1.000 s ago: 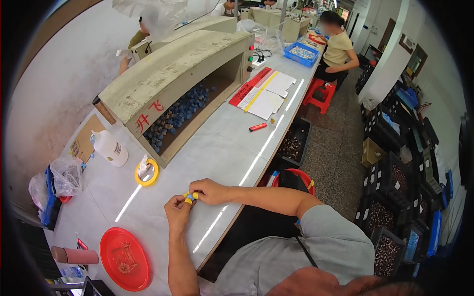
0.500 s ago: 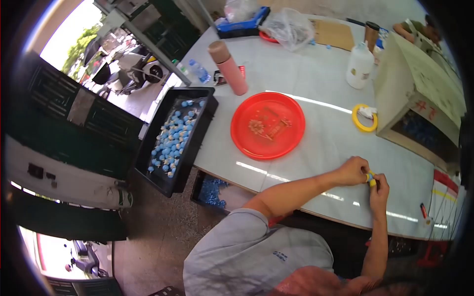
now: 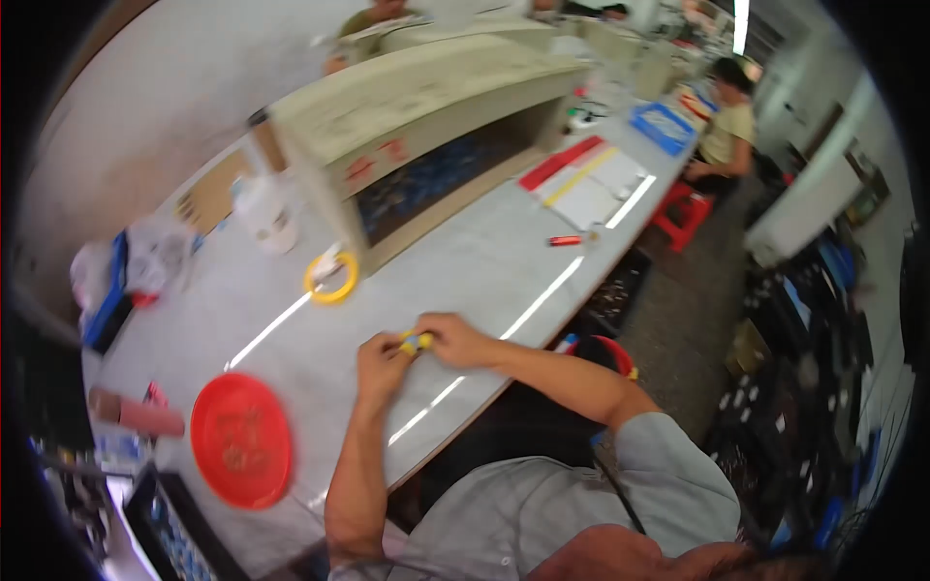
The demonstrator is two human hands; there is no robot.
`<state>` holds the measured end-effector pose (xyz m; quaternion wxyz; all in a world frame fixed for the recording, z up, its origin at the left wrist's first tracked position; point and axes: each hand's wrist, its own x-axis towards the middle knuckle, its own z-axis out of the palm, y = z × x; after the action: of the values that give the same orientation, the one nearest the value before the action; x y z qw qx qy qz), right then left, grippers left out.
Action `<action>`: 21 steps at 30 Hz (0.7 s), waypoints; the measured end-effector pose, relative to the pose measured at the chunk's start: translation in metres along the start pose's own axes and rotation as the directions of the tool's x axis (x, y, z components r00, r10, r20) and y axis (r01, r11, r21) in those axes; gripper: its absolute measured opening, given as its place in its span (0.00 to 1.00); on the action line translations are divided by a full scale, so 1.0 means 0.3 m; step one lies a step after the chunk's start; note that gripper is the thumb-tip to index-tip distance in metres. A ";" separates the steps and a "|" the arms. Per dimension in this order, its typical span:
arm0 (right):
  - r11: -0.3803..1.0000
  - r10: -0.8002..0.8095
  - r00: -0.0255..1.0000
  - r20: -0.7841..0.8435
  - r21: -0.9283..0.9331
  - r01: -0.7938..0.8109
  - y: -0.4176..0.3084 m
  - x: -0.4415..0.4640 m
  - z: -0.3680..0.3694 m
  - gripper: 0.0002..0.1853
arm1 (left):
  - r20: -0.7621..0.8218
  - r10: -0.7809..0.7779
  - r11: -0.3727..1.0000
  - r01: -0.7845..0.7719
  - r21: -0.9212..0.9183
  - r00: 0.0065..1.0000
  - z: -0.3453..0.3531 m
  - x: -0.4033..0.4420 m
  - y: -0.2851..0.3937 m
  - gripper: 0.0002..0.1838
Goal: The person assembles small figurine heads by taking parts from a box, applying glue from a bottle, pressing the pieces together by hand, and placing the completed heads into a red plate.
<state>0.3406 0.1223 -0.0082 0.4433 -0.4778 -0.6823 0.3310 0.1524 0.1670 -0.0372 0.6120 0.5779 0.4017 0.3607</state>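
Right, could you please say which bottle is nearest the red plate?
The pink bottle, right beside the plate; the white bottle is by the yellow tape.

Red plate (image 3: pixel 241 441) beside pink bottle (image 3: pixel 140 413) — white jug (image 3: pixel 265 215) near beige housing (image 3: pixel 417 92)

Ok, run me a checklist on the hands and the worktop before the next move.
1. Left hand on the small blue piece: ok.
2. Right hand meeting it there: ok.
3. Red plate apart from both hands: ok.
4. Yellow ring out from under the fingers: ok.
5. Yellow at the fingertips, part of the piece or on the fingers: cannot tell, blurred.
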 end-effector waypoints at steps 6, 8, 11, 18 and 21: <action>0.998 -0.032 0.999 0.022 0.056 0.030 0.023 -0.010 -0.005 0.05 | 0.007 -0.051 0.997 0.051 -0.053 0.999 0.018 -0.025 0.086 0.05; 0.999 -0.019 0.999 0.028 0.039 0.018 0.013 -0.011 -0.014 0.04 | 0.000 -0.050 0.997 0.050 -0.052 0.999 0.029 -0.029 0.099 0.05; 0.999 -0.024 0.999 0.027 0.037 0.023 0.003 -0.011 -0.017 0.04 | -0.003 -0.044 0.998 0.043 -0.051 0.999 0.028 -0.032 0.102 0.05; 0.998 -0.058 0.998 -0.004 -0.018 0.058 0.039 -0.005 -0.009 0.05 | -0.019 -0.074 0.996 0.073 -0.044 0.997 0.047 -0.040 0.134 0.07; 0.996 0.009 1.000 -0.010 0.085 -0.008 0.031 0.001 0.008 0.05 | -0.009 -0.040 0.996 0.040 0.081 0.999 0.014 -0.028 0.086 0.07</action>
<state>0.3417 0.1255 -0.0171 0.4655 -0.4632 -0.6631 0.3593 0.1532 0.1596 -0.0109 0.5936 0.5929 0.4298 0.3339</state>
